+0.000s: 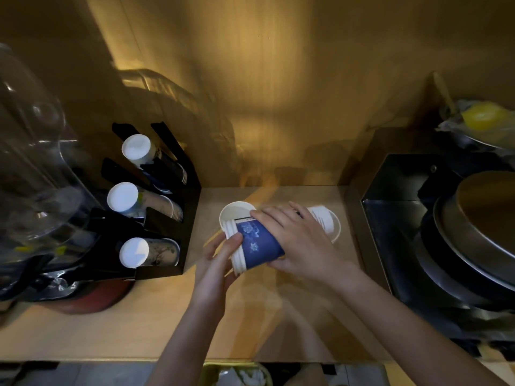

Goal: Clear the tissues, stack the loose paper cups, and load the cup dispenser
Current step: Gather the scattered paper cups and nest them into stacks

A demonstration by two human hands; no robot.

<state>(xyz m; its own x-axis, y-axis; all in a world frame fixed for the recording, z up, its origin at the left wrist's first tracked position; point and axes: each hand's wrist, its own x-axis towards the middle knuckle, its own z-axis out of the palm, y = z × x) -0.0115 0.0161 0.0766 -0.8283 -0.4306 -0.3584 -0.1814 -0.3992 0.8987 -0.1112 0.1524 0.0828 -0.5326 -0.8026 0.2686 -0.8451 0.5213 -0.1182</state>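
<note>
A short stack of blue paper cups lies sideways over the counter, rims to the left. My right hand wraps over its body and my left hand grips the white rims. Behind the stack an open white cup stands upright. Another white cup lies on its side just right of my right hand. The black cup dispenser at the left holds three slanted rows of cups, white bottoms facing me.
A clear dome cover and dark clutter fill the far left. A black box and stacked metal pans stand at the right. A bin with crumpled tissues sits below the wooden counter's front edge.
</note>
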